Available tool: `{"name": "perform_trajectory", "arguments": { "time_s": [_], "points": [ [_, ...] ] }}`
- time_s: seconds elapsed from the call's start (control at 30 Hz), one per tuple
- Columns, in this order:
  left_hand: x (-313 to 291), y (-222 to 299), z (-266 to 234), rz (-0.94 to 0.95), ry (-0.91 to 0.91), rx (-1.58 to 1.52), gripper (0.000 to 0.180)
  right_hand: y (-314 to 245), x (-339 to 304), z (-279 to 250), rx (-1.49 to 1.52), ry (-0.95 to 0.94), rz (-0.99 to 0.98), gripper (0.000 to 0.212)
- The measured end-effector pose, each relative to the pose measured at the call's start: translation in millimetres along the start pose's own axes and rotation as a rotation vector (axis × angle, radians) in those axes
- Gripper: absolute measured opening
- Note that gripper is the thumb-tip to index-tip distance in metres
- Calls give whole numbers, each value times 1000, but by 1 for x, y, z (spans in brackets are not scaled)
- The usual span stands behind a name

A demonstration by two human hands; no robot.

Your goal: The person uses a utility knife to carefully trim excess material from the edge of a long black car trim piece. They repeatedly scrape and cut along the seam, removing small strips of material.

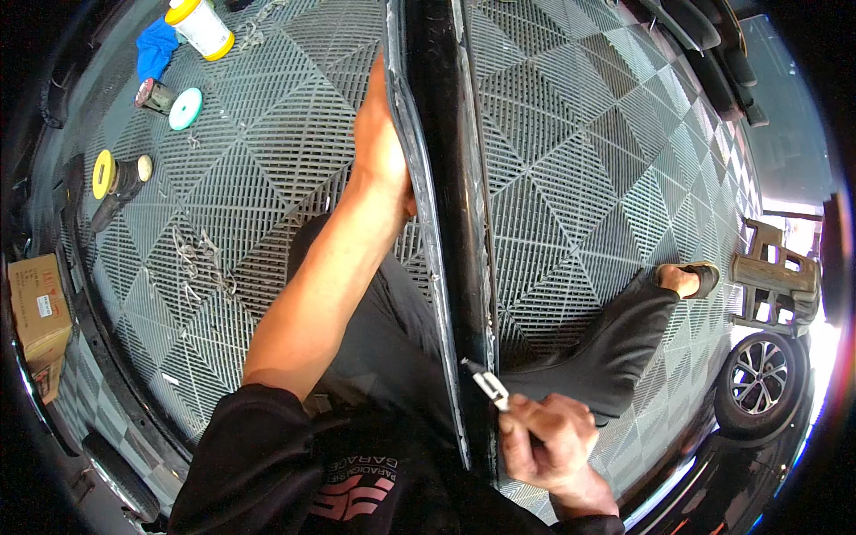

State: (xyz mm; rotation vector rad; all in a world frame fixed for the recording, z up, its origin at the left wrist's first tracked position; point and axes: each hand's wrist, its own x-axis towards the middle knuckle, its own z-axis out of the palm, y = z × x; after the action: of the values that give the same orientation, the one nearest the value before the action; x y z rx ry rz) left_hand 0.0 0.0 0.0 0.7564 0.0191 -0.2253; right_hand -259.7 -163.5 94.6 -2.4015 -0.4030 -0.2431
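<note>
A long black panel (pixel 455 187) stands edge-on in front of me, running from the top of the view down to my lap. Greyish, rough residue lines both its rims. My left hand (pixel 382 143) presses against the panel's left side; the fingers are mostly hidden by the rim. Closed at the lower right, my right hand (pixel 548 437) pinches a slim white tool (pixel 490 390) whose narrow dark tip points up and left over the panel's near end. Blur keeps me from telling the tool's exact kind.
Grey slatted tiles (pixel 571 134) cover the floor. At the left lie a yellow-ended spool (pixel 104 174), a mint-green disc (pixel 185 109), a white-and-yellow bottle (pixel 203 28), a blue cloth (pixel 157 48), stringy scraps (pixel 201 259) and a cardboard box (pixel 40 308). A wheel (pixel 758 385) stands right.
</note>
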Motion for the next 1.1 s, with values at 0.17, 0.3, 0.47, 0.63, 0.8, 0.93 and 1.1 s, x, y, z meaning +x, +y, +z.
{"name": "perform_trajectory", "arguments": {
  "time_s": [0.17,0.3,0.47,0.63,0.8,0.93,1.1],
  "points": [
    [5,7,23,32,93,-11,31,21,51,18,10,137,-57,31],
    [0,11,21,32,-19,42,44,23,65,24,27,141,-45,32],
    [-1,8,24,22,28,129,54,17,67,16,-8,29,-7,23],
    [-2,10,26,2,38,164,55,12,68,9,-41,-14,4,23],
    [-8,7,28,59,19,194,55,12,62,9,-44,-33,-25,25],
    [-6,6,30,78,71,171,54,9,52,8,-36,-78,-13,29],
    [-9,7,32,58,65,167,52,5,44,6,-46,-95,-3,30]
  ]
}}
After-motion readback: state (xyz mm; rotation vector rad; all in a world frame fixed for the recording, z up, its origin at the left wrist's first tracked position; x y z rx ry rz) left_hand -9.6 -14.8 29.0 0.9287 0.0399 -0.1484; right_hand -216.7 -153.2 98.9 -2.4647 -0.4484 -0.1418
